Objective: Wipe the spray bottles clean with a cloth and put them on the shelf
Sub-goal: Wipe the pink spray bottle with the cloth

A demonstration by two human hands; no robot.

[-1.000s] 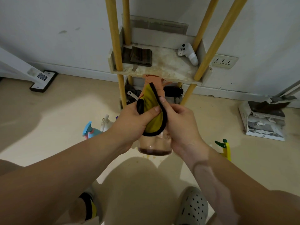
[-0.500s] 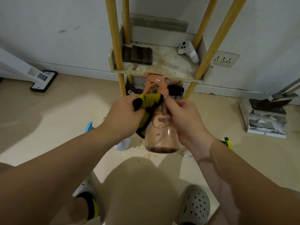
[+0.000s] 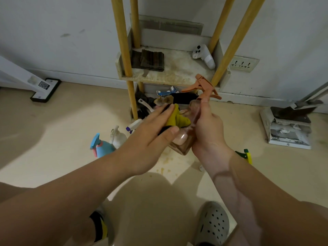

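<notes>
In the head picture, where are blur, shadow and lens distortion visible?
Head view: the left hand and cloth look slightly motion-blurred; the shelf posts splay upward from wide-angle distortion; a soft shadow of the person darkens the floor near the feet; no strong glare.

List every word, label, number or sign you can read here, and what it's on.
No word or number is readable.
QR code sticker on the black-edged floor base, left: a pattern only, no legible text.
White box on the right: small dark mark near its lower edge, too blurred to read.
Spray bottle in the right hand: no label visible.
Wall socket: no marking readable.
</notes>
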